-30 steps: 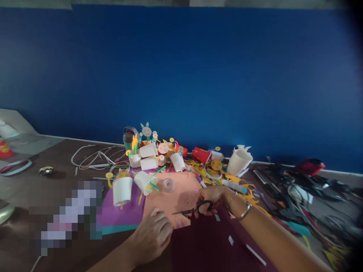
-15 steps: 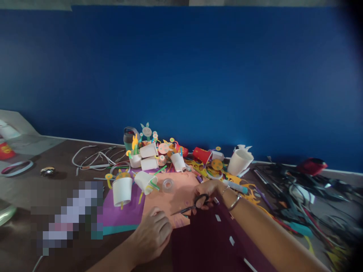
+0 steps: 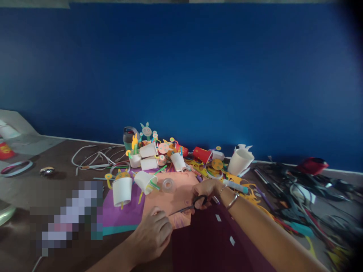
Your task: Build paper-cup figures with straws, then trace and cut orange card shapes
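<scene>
My right hand [image 3: 205, 190] grips black-handled scissors [image 3: 184, 209], their blades pointing left over the orange paper sheet [image 3: 167, 198]. My left hand [image 3: 157, 232] rests at the sheet's lower left edge with its fingers curled closed. What it pinches, if anything, is hidden. The blade tips lie close to its thumb. A roll of clear tape [image 3: 168, 184] is on the orange sheet. Purple paper [image 3: 119, 217] shows to the left, partly under the orange. A white paper cup with yellow paper parts [image 3: 122, 192] stands there, and another white cup [image 3: 144, 182] lies tilted beside it.
Behind are decorated cups [image 3: 149, 150], a red cup [image 3: 202, 154], a large white cup [image 3: 240, 161] and a bottle [image 3: 129, 136]. Yellow paper scraps [image 3: 236, 180] and a glue stick [image 3: 235, 186] lie right. Tangled black cables [image 3: 326, 196] fill the far right; white cable [image 3: 95, 158] lies left.
The scissors have shifted slightly left and down, their blades now nearer my left hand and looking closer together. My left hand has stayed in nearly the same place.
</scene>
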Demonstrator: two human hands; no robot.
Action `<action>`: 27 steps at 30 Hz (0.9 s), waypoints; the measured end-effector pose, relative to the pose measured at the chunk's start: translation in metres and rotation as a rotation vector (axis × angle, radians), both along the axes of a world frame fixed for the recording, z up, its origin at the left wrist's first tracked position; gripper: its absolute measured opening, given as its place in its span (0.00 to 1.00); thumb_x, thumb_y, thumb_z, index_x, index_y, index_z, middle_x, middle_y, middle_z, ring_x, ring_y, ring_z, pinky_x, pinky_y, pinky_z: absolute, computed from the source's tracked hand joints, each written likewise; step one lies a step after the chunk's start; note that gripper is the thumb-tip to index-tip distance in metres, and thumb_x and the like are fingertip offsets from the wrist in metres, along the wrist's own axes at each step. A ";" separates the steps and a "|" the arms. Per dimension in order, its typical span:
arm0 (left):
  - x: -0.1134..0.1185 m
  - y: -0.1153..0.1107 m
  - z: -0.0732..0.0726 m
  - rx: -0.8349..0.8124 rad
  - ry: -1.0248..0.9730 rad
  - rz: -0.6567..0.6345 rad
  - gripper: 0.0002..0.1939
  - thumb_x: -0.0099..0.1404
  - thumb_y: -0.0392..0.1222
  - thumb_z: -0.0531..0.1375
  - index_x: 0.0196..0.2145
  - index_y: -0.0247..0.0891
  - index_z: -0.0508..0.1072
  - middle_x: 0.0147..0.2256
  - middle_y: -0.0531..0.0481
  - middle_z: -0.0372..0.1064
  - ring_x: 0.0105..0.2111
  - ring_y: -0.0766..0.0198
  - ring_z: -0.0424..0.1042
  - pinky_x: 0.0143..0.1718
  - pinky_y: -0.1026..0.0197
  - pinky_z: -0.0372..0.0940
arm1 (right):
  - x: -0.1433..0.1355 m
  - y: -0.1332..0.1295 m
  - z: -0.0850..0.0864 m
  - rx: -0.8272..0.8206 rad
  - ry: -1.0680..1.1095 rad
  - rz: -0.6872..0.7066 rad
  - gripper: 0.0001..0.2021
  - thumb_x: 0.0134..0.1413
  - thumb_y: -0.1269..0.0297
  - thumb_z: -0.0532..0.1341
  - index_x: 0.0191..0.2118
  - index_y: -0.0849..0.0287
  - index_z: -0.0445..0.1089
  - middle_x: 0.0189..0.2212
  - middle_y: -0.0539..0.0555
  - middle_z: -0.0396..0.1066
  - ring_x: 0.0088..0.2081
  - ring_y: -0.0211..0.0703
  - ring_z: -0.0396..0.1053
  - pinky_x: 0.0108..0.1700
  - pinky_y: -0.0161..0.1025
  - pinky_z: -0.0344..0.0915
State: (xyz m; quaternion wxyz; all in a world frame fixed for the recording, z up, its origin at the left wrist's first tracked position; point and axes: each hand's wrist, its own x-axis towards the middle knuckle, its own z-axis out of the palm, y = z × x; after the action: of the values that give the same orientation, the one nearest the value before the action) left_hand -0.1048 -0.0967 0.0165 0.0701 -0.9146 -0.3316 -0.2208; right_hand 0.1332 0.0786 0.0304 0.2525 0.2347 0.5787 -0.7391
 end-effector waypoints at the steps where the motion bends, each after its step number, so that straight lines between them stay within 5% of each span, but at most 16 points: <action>1: 0.000 0.000 0.000 0.000 -0.001 -0.001 0.07 0.59 0.29 0.55 0.27 0.38 0.63 0.24 0.53 0.62 0.27 0.62 0.60 0.33 0.56 0.52 | 0.000 0.000 0.000 0.001 0.002 0.000 0.19 0.38 0.60 0.71 0.36 0.69 0.74 0.16 0.45 0.68 0.15 0.29 0.61 0.16 0.25 0.53; 8: 0.001 0.001 0.004 -0.011 -0.019 0.003 0.08 0.61 0.29 0.55 0.26 0.38 0.63 0.24 0.53 0.62 0.27 0.63 0.59 0.33 0.56 0.52 | 0.000 -0.005 0.003 0.035 0.005 -0.024 0.18 0.39 0.60 0.70 0.36 0.68 0.74 0.15 0.45 0.68 0.14 0.28 0.60 0.16 0.25 0.52; 14: 0.000 0.005 -0.003 -0.067 -0.116 0.067 0.08 0.61 0.29 0.54 0.26 0.38 0.62 0.23 0.53 0.63 0.27 0.63 0.60 0.34 0.57 0.54 | 0.032 -0.023 0.029 0.090 -0.055 -0.022 0.20 0.44 0.56 0.68 0.41 0.66 0.73 0.21 0.49 0.73 0.19 0.32 0.68 0.16 0.25 0.55; 20: 0.000 0.004 -0.006 -0.133 -0.219 0.091 0.08 0.60 0.29 0.55 0.25 0.38 0.62 0.24 0.53 0.63 0.27 0.64 0.61 0.35 0.57 0.57 | 0.066 -0.104 0.050 0.091 -0.010 -0.285 0.21 0.50 0.49 0.64 0.43 0.63 0.69 0.25 0.52 0.73 0.20 0.33 0.70 0.19 0.26 0.61; 22: 0.000 0.003 -0.006 -0.157 -0.205 0.089 0.08 0.61 0.30 0.54 0.25 0.38 0.62 0.25 0.53 0.64 0.28 0.64 0.62 0.37 0.57 0.57 | 0.059 -0.138 0.049 0.093 -0.029 -0.335 0.22 0.51 0.47 0.62 0.42 0.62 0.69 0.24 0.52 0.72 0.19 0.32 0.68 0.19 0.26 0.60; 27: -0.001 0.002 -0.005 -0.226 -0.108 0.092 0.08 0.64 0.32 0.54 0.26 0.37 0.63 0.25 0.52 0.64 0.29 0.63 0.63 0.39 0.56 0.58 | 0.021 -0.195 0.029 0.437 -0.092 -0.626 0.22 0.57 0.45 0.56 0.40 0.63 0.68 0.26 0.51 0.72 0.21 0.28 0.62 0.20 0.24 0.53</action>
State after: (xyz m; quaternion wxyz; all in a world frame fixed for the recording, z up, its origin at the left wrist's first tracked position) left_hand -0.1060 -0.0950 0.0115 -0.0415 -0.8872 -0.3991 -0.2277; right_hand 0.1542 -0.1160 0.0597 -0.0157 0.4811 0.6112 -0.6282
